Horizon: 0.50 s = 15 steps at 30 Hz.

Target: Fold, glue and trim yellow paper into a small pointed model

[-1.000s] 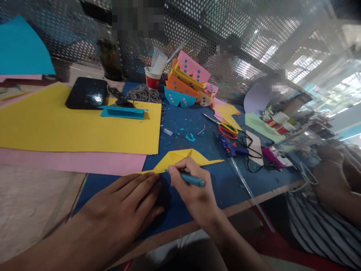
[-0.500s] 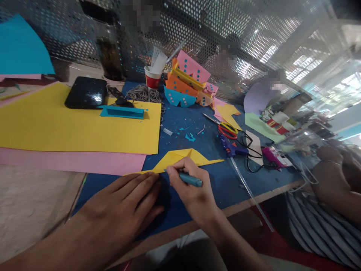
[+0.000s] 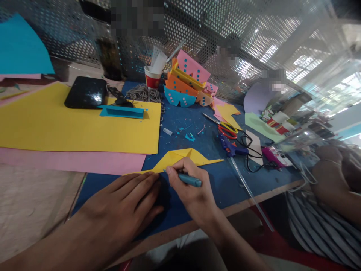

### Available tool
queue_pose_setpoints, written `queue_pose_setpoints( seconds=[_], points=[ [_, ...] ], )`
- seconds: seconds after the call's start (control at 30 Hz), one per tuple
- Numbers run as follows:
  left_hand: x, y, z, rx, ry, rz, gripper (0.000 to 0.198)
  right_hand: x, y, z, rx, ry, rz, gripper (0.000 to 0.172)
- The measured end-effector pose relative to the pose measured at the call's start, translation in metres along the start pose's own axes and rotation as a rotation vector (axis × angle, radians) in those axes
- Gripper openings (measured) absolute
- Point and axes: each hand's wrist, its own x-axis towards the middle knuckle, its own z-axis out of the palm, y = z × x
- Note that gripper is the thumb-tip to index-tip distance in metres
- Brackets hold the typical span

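A folded piece of yellow paper [image 3: 180,155] lies on the blue table surface [image 3: 183,120] in front of me. My left hand [image 3: 132,199] rests flat with its fingers stretched over the left end of the paper. In my right hand [image 3: 190,184] a blue-grey pen [image 3: 189,179] is pinched, its tip touching or just above the paper's lower edge, near my left fingertips. Any mark under the tip is too small to make out. Small blue paper scraps [image 3: 190,137] lie beyond the folded paper.
Yellow sheets [image 3: 113,135] with a black phone [image 3: 86,92] and a folded blue strip [image 3: 122,112] lie left. Behind stand a paper cup [image 3: 152,79] and coloured paper boats [image 3: 183,84]. Scissors [image 3: 227,128] and a purple glue gun [image 3: 229,146] lie right; a person's arm [image 3: 332,177] is beyond.
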Motion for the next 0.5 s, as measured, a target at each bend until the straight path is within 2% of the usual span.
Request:
queue_pose_setpoints(
  seconds=[0.2,0.37,0.5],
  points=[
    [-0.001,0.002,0.003,-0.045,-0.01,-0.041,0.041,0.001,-0.005,0.0,0.012,0.018,-0.006,0.023],
    [-0.005,0.001,0.002,-0.079,-0.005,-0.051,0.039,-0.002,-0.011,-0.004,0.003,0.173,-0.099,0.021],
    [-0.004,-0.006,-0.001,-0.101,0.004,-0.038,0.043,-0.005,-0.009,-0.005,-0.017,0.28,-0.206,0.014]
  ],
)
